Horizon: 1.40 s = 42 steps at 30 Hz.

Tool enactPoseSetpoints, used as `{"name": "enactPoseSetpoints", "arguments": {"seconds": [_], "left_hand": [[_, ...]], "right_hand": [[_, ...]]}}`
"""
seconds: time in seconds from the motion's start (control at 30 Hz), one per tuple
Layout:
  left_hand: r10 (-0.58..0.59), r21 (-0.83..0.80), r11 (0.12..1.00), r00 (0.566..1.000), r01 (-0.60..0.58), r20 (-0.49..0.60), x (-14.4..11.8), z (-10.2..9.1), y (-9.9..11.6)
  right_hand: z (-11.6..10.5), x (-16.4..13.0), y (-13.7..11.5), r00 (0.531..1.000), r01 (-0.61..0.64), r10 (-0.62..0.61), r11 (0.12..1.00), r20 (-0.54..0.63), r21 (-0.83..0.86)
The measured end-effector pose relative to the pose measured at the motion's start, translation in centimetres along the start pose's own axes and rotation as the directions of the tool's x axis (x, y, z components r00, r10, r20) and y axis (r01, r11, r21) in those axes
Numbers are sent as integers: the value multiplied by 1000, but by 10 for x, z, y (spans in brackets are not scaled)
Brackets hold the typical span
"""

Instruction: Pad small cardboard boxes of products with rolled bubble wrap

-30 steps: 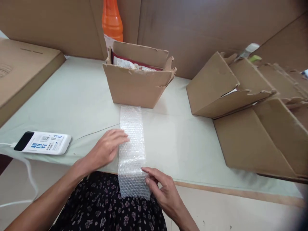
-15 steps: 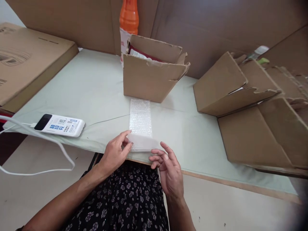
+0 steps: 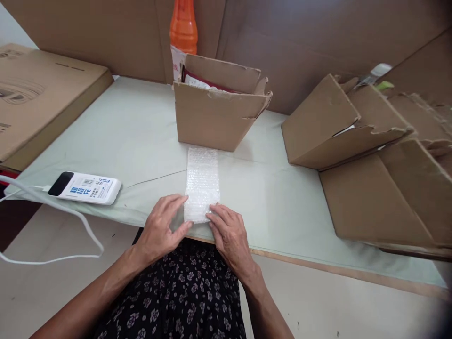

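A strip of clear bubble wrap (image 3: 202, 181) lies folded on the pale green table (image 3: 141, 136), running from the near edge up to an open cardboard box (image 3: 215, 115). My left hand (image 3: 163, 228) rests on the wrap's near left corner, fingers pressing it flat. My right hand (image 3: 228, 230) presses down on the near right corner. Both hands lie flat at the table's front edge, on either side of the folded end.
A white power bank (image 3: 84, 187) with a white cable (image 3: 52, 212) lies at the left. A flat carton (image 3: 38, 103) sits far left. An orange bottle (image 3: 183, 26) stands behind the open box. Several cardboard boxes (image 3: 370, 165) are stacked on the right.
The end of the wrap that hung over the table edge has been folded up onto the table. Both hands have come together and now press the fold flat.
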State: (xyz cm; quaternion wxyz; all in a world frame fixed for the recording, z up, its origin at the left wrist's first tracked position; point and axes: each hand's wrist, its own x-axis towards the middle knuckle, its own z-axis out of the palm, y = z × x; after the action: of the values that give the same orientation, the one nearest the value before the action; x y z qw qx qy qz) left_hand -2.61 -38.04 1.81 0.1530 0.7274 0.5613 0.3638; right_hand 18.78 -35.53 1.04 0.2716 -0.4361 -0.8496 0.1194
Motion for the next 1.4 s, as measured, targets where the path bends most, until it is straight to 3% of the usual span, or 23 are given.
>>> {"name": "enactPoseSetpoints", "arguments": {"seconds": [0.07, 0.13, 0.33, 0.43, 0.5, 0.6, 0.7, 0.87, 1.0, 1.1, 1.23, 1.4], "left_hand": [[48, -9, 999, 998, -48, 41, -4, -4, 3], [14, -5, 1000, 999, -14, 42, -3, -4, 5], [-146, 71, 987, 989, 145, -1, 14, 8, -1], [-136, 84, 987, 990, 138, -24, 21, 11, -6], [-71, 66, 995, 997, 73, -30, 22, 8, -6], [37, 8, 999, 999, -37, 33, 18, 1, -5], [-7, -54, 998, 995, 12, 97, 15, -5, -5], [-103, 62, 993, 992, 99, 67, 26, 2, -13], [-83, 83, 993, 997, 82, 9, 34, 8, -16], [-41, 3, 999, 999, 40, 28, 29, 1, -12], [-67, -49, 996, 995, 71, 77, 20, -8, -9], [-139, 36, 990, 990, 138, 30, 26, -3, -14]], "right_hand": [[-4, 6, 0, 999, -14, 11, 997, 36, 70], [-8, 13, 0, 998, -37, 28, 988, 59, 151], [-13, 22, 2, 985, -53, 74, 989, -156, 138], [-8, 18, 6, 999, 19, -15, 996, -52, 83], [-5, 17, 8, 999, 39, -40, 997, 17, 62], [-4, 21, 8, 1000, -5, 1, 991, 30, 132], [-12, 26, 8, 993, -63, 37, 968, 112, 243], [-21, 26, 8, 998, -63, 64, 994, -11, 94], [-10, 28, 9, 997, 26, -26, 1000, 68, 5], [-4, 33, 9, 999, -22, 18, 996, 44, 82], [-9, 34, 5, 987, -125, 100, 968, 124, 219], [-11, 30, -1, 997, -72, 72, 997, 33, 12]]}}
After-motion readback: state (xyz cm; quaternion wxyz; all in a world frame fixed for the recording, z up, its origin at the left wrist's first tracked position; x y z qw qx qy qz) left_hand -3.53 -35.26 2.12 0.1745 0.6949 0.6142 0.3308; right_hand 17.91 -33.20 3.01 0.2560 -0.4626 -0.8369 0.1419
